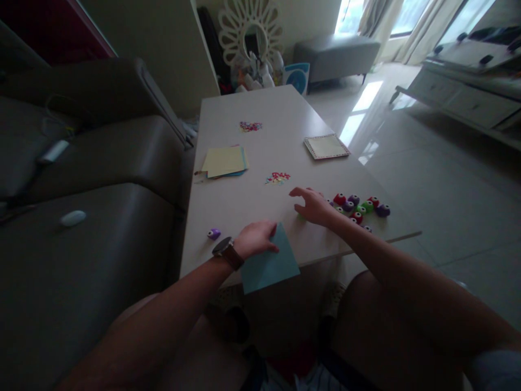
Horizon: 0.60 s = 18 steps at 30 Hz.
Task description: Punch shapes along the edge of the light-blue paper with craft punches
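Note:
My left hand [257, 238], with a watch on the wrist, grips a light blue sheet of paper [271, 263] that hangs over the near edge of the white table [244, 190]. My right hand [311, 205] hovers with fingers spread over a small green object, only partly seen under the palm. Just right of it lies a cluster of small round paper punches [360, 208] in red, purple and green. A single purple punch [214, 234] sits left of my left wrist.
A stack of yellow and blue paper sheets [225, 162] lies at the table's left. Two piles of coloured cut-outs, one near [278, 177] and one far [250, 126], and a bordered card [326, 146] lie further out. A grey sofa [81, 206] runs along the left.

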Motion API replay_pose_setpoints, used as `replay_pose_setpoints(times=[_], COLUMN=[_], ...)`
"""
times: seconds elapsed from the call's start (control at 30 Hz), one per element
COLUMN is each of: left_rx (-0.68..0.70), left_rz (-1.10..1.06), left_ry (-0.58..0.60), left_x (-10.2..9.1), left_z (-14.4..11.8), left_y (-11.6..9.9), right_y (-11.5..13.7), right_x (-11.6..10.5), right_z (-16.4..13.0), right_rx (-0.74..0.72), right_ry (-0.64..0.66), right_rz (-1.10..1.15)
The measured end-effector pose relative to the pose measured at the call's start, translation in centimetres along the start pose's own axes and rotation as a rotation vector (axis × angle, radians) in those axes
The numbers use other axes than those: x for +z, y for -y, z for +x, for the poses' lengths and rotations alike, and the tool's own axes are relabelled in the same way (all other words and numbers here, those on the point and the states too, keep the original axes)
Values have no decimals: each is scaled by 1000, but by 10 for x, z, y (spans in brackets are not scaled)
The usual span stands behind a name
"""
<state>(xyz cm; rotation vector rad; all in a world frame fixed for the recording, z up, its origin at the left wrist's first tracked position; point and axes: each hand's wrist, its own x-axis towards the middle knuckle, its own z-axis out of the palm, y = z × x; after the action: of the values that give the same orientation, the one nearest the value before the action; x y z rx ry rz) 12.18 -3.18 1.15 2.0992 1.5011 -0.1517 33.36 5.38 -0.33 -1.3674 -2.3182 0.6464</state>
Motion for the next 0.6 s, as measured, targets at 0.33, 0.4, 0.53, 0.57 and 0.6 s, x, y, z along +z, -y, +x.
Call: replay_pose_setpoints(times=[0.33,0.4,0.53,0.57,0.6], left_rx=[-4,-5,-3,0,5], left_rz=[13,16,22,23,21], left_ry=[13,12,13,10,5], left_x=[-2,-3,-1,-1,0], left_z=[-1,-1,-1,-1,0], left_y=[-3,-3,-2,-2,-1], right_y=[-1,-4,-15,-18,-22], right_x=[-10,-13,-29,-34,-39], right_z=[1,2,6,7,8], right_rx=[164,168,206,213,214], right_ry=[55,38,-90,-133,-169], right_rz=[93,46,-1,7,16])
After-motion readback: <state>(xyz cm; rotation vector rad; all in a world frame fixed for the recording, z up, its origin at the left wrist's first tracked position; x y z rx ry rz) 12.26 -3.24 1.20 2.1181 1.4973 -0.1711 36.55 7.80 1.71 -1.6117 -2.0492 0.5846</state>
